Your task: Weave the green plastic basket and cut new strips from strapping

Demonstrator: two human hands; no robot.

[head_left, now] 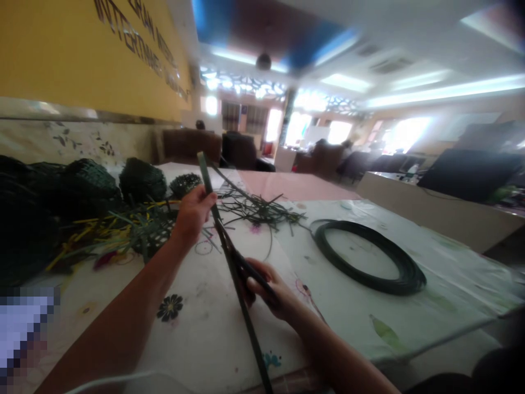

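My left hand (193,214) pinches a long, flat dark green strip (207,180) near its upper end. The strip slants down across the table to the bottom edge of the view. My right hand (268,290) is wrapped round the black handles of a pair of scissors (251,271). Their blades point up and left and lie against the strip, a little below my left hand. Whether the blades have cut into it I cannot tell. Behind the strip lies a loose heap of cut green strips (262,210).
A coil of dark green strip (369,282) lies on the flowered tablecloth (184,350) at right. On the left are several dark green woven bundles (88,183) and yellow and green strips (102,232). A white counter (435,205) stands beyond the table, with chairs (241,150) behind.
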